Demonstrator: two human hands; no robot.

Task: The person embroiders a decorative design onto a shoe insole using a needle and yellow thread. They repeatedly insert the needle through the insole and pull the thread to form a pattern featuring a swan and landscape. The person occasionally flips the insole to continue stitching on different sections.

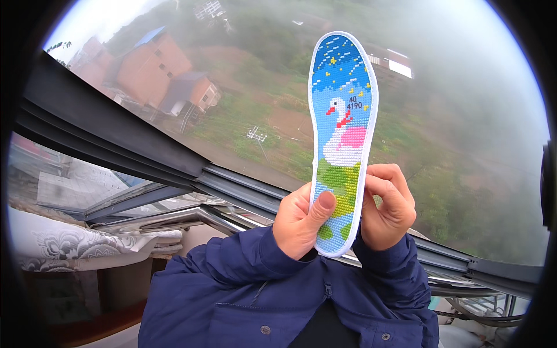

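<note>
An embroidered insole (pixel 343 143) stands nearly upright before me, its toe end up. It shows a white swan with a pink wing against blue, green below, and a white bound edge; it bears printed digits. My left hand (pixel 302 219) grips the lower part, thumb across the front and the fingers hidden behind. At the right edge, my right hand (pixel 387 206) has its thumb and index finger pinched together beside or just behind the insole; whether something thin is between them cannot be told.
A dark metal window frame (pixel 130 135) runs across behind my hands, with a shiny metal rail (pixel 174 219) below it. Patterned white cloth (pixel 82 243) lies at the left. Beyond the window are brick buildings (pixel 152 69) and a foggy green slope.
</note>
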